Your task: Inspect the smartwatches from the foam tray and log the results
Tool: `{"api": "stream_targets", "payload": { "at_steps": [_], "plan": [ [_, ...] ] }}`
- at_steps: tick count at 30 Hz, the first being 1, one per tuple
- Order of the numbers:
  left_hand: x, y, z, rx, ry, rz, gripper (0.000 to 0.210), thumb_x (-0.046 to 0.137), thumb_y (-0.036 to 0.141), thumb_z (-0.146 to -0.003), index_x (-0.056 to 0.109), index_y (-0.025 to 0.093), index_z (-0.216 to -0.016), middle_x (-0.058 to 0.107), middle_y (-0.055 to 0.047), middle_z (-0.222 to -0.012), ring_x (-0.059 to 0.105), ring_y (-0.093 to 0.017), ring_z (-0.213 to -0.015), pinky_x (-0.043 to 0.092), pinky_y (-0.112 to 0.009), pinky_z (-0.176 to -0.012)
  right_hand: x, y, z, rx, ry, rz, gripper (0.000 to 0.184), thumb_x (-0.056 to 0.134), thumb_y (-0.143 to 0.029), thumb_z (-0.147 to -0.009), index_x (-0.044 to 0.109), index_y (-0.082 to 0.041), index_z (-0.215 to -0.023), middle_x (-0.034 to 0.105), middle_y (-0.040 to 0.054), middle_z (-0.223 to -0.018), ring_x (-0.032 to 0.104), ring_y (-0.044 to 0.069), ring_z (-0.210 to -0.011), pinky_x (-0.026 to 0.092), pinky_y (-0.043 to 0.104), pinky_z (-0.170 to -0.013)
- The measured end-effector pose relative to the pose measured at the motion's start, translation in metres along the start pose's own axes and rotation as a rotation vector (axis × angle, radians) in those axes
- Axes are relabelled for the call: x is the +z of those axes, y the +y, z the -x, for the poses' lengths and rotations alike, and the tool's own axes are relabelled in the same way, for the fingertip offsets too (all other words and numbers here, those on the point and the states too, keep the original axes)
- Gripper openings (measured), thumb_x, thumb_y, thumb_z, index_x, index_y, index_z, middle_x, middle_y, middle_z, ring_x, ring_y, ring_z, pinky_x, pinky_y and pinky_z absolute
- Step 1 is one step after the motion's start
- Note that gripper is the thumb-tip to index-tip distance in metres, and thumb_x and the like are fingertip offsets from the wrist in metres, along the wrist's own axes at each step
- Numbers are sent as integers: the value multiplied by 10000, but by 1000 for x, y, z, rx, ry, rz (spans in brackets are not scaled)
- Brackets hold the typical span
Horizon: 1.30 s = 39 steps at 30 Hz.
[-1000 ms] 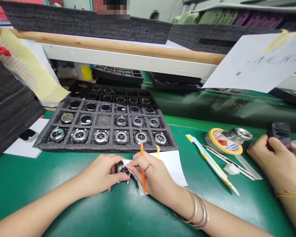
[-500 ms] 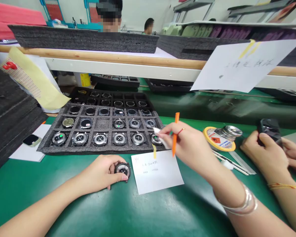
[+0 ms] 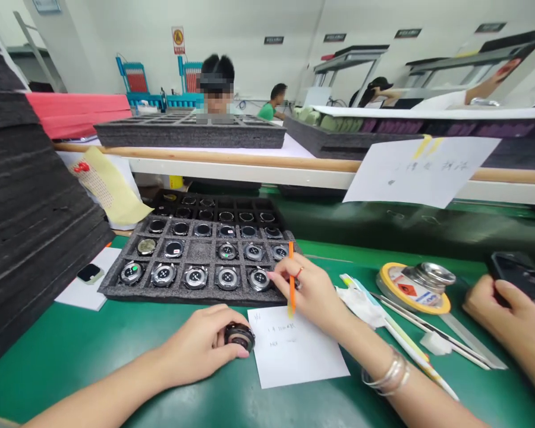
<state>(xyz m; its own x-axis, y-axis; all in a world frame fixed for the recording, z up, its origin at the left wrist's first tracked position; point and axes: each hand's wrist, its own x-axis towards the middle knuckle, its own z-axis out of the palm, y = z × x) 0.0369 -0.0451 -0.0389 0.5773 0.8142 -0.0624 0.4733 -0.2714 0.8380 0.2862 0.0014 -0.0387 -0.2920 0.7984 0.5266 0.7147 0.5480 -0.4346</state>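
My left hand (image 3: 205,342) is closed around a round black watch case (image 3: 239,337), holding it tilted low over the green table. An orange stick (image 3: 291,276) stands upright between the fingers of my right hand (image 3: 314,291). The fingertips of that hand reach the front right corner of the grey foam tray (image 3: 191,298), partly covering the watch in that slot. Strapless round watches fill most slots, several with their sensor backs up; a watch with a green dot (image 3: 131,273) sits at front left. A handwritten paper (image 3: 301,356) lies below my right hand.
Right of my hand are a crumpled white wipe (image 3: 361,304), thin sticks (image 3: 441,336) and a yellow-rimmed roll (image 3: 386,284) with a metal container (image 3: 432,276). A neighbour's hand (image 3: 494,315) holds a dark phone (image 3: 517,276). A shelf (image 3: 249,165) spans the back; stacked foam (image 3: 40,238) stands left.
The view has tilted upward. My right hand has let go of the white wipe, which lies on the table at right, and keeps the orange stick. The watch in my left hand has tipped.
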Motion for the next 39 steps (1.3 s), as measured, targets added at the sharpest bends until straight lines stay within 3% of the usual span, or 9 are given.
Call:
{"api": "stream_targets", "payload": {
  "at_steps": [4, 9, 13, 16, 20, 25, 27, 34, 39],
  "plan": [
    [-16, -3, -9, 11, 274, -6, 272, 688, 338, -807, 700, 236, -1059, 656, -3, -886, 565, -107, -593, 476, -226, -577, 19, 6, 5, -5, 83, -59, 229, 521, -274, -962, 526, -219, -739, 595, 22, -733, 577, 164, -668, 473, 272, -627],
    [-68, -17, -38, -69, 541, -115, 443, 565, 466, -881, 607, 199, -1232, 645, -7, -803, 623, -153, -592, 502, -272, -617, 22, 8, 9, -11, 112, -98, 222, 527, -273, -964, 526, -220, -748, 601, 20, -744, 583, 171, -686, 487, 295, -644],
    [-94, -32, -60, -111, 548, -278, 428, 612, 459, -841, 678, 175, -1154, 651, -9, -713, 609, -188, -607, 493, -305, -665, 22, 5, 9, -15, 111, -106, 229, 523, -289, -970, 532, -224, -750, 604, 26, -749, 586, 178, -689, 494, 307, -635],
    [-99, -39, -68, -80, 540, -374, 384, 566, 415, -875, 694, 188, -1156, 708, -58, -938, 602, -169, -635, 501, -317, -749, 22, 5, 9, -21, 113, -110, 240, 520, -308, -970, 537, -228, -745, 608, 31, -750, 588, 183, -683, 500, 313, -625],
    [-108, -43, -57, -77, 606, -474, 374, 476, 348, -918, 655, 183, -1202, 639, -103, -1221, 616, -153, -680, 503, -318, -797, 22, 5, 9, -14, 114, -124, 253, 512, -315, -973, 522, -230, -735, 607, 32, -758, 591, 180, -674, 502, 307, -613],
    [-127, -51, -33, -173, 663, -602, 302, 454, 367, -935, 699, 191, -922, 713, -105, -902, 638, -280, -860, 469, -389, -834, 21, 4, 9, 10, 113, -146, 253, 526, -326, -967, 531, -235, -732, 611, 23, -753, 583, 177, -648, 491, 305, -602],
    [-129, -54, -30, -175, 643, -622, 270, 491, 367, -919, 695, 197, -876, 720, -112, -902, 628, -312, -941, 458, -410, -867, 21, 4, 9, 16, 111, -155, 250, 526, -330, -968, 544, -236, -736, 618, 22, -748, 588, 177, -645, 491, 303, -596],
    [-126, -55, -33, -139, 599, -492, 268, 671, 412, -796, 683, 178, -927, 702, -131, -982, 618, -336, -987, 451, -453, -923, 19, 2, 8, 11, 114, -168, 258, 526, -333, -969, 543, -236, -730, 637, 22, -743, 610, 182, -661, 506, 313, -618],
    [-119, -42, -26, -106, 684, -280, 238, 698, 416, -752, 631, 210, -853, 669, -90, -1004, 583, -320, -1066, 417, -460, -992, 19, 1, 8, -1, 133, -175, 248, 530, -319, -963, 548, -240, -729, 636, 17, -733, 613, 185, -647, 501, 309, -602]
  ]
}}
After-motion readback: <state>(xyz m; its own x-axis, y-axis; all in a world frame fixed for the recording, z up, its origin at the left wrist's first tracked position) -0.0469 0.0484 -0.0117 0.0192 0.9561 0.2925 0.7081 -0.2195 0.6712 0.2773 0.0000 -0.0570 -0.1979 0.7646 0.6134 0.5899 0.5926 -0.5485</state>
